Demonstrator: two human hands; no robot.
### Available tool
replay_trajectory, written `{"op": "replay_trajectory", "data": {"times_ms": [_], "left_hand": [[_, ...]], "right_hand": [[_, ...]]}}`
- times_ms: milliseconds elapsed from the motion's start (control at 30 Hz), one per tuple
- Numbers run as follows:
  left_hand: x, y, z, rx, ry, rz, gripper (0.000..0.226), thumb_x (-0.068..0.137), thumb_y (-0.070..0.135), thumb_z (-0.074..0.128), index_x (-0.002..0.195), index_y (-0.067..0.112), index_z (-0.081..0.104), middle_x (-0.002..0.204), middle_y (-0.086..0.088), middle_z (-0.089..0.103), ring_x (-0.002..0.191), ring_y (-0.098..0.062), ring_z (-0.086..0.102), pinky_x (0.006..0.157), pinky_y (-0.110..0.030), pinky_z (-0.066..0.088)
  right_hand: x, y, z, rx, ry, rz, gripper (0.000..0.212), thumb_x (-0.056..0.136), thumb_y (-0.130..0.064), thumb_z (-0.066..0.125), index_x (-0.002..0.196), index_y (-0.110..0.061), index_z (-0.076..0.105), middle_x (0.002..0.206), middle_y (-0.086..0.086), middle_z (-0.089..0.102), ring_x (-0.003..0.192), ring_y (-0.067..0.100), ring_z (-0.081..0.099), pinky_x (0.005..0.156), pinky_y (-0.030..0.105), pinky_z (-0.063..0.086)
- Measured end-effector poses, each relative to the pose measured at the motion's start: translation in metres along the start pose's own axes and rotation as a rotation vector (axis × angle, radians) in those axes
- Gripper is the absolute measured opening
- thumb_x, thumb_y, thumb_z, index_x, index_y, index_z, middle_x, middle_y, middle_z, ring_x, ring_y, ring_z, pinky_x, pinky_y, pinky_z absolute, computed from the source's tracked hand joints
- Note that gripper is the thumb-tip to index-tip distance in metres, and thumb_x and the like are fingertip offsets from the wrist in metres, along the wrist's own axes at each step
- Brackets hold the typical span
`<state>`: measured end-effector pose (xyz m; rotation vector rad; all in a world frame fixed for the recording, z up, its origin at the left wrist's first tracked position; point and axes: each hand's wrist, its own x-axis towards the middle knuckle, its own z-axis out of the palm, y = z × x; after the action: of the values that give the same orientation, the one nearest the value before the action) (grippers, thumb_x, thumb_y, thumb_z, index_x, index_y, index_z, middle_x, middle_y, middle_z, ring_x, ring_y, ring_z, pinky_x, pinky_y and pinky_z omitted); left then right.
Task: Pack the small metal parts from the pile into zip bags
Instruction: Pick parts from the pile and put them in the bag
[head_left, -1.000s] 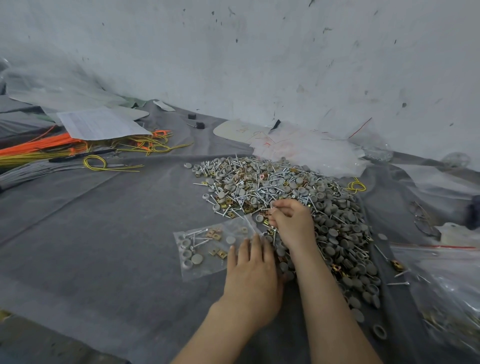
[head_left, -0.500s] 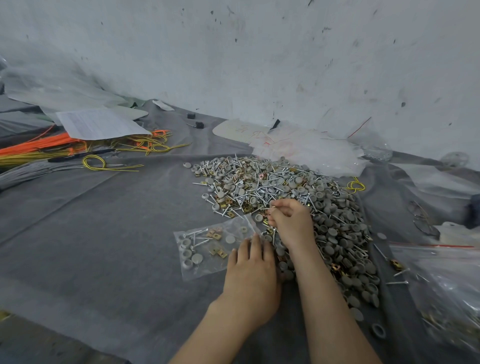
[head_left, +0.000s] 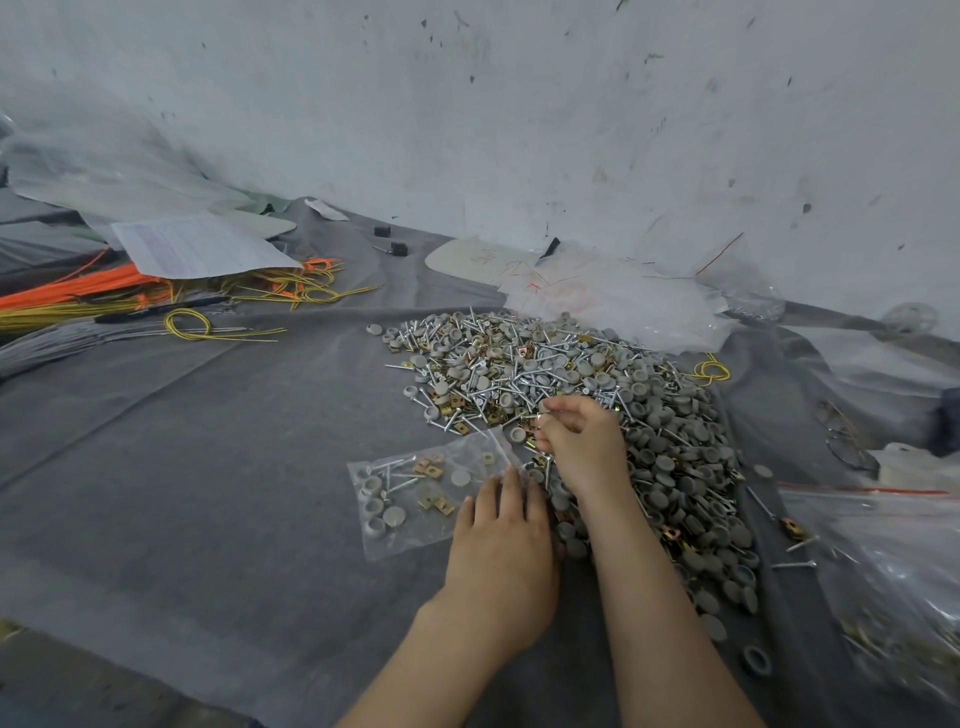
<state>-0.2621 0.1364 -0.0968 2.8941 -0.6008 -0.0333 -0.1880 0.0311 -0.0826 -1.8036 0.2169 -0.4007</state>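
R hand (head_left: 582, 447) barely shifted — pinches slim screw (head_left: 537, 414); L hand (head_left: 501, 561) pins clear bag (head_left: 410, 499).

Pile (head_left: 597, 379) sits right of the cloth's (head_left: 208, 467) middle. We see the zip bag (head_left: 410, 499) flat just left of it, parts inside. Left hand (head_left: 498, 561) rests on the bag's right end. Right hand (head_left: 582, 447), behind it on the pile, pinches a screw (head_left: 543, 414). Wires (head_left: 104, 296) lie at the left edge, partly under a paper sheet (head_left: 202, 247). Empty bags (head_left: 613, 301) lie behind the pile, and a filled bag (head_left: 893, 571) at the right edge.

A workshop: pile of screws and caps (head_left: 571, 364) under the right hand (head_left: 582, 447), wire bundles (head_left: 78, 296) far left of the left hand (head_left: 498, 545), grey cloth (head_left: 208, 467) beneath, stained wall (head_left: 467, 104) beyond.
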Motion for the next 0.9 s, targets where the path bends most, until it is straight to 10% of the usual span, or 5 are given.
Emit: {"op": "replay_trajectory", "data": {"times_ms": [400, 567, 733, 900], "left_hand": [[0.001, -0.002, 0.002, -0.018, 0.010, 0.019, 0.061, 0.101, 0.035, 0.031, 0.151, 0.010, 0.007, 0.160, -0.012, 0.002, 0.146, -0.025, 0.005, 0.117, -0.039, 0.011], [0.012, -0.020, -0.006, -0.133, 0.294, 0.009, 0.055, 0.094, 0.031, 0.044, 0.145, 0.021, 0.025, 0.151, -0.003, 0.025, 0.134, -0.025, 0.028, 0.108, -0.034, 0.027], [0.041, -0.049, -0.015, -0.168, 0.037, -0.120, 0.108, 0.076, 0.069, 0.057, 0.152, 0.025, -0.005, 0.160, -0.006, 0.001, 0.147, -0.029, -0.005, 0.116, -0.049, -0.003], [0.060, -0.051, -0.013, -0.188, -0.004, -0.086, 0.121, 0.064, 0.075, 0.062, 0.152, 0.025, -0.005, 0.157, -0.005, 0.018, 0.145, -0.029, 0.004, 0.115, -0.053, -0.002]], "right_hand": [[0.001, 0.001, 0.000, -0.012, 0.006, 0.013, 0.011, 0.090, -0.002, 0.058, 0.099, -0.006, 0.062, 0.083, 0.003, 0.065, 0.068, 0.011, 0.063, 0.065, 0.017, 0.052], [0.002, 0.001, -0.002, -0.073, -0.012, 0.007, 0.011, 0.089, -0.003, 0.060, 0.094, -0.012, 0.065, 0.091, 0.007, 0.068, 0.083, 0.019, 0.065, 0.080, 0.029, 0.054], [0.001, 0.000, -0.007, -0.059, -0.021, 0.006, 0.014, 0.090, -0.005, 0.059, 0.094, -0.016, 0.065, 0.087, 0.000, 0.067, 0.075, 0.012, 0.064, 0.067, 0.020, 0.052], [0.002, 0.000, -0.007, -0.016, -0.003, 0.023, 0.011, 0.090, -0.005, 0.059, 0.095, -0.014, 0.060, 0.086, -0.001, 0.064, 0.071, 0.011, 0.063, 0.063, 0.017, 0.048]]}}
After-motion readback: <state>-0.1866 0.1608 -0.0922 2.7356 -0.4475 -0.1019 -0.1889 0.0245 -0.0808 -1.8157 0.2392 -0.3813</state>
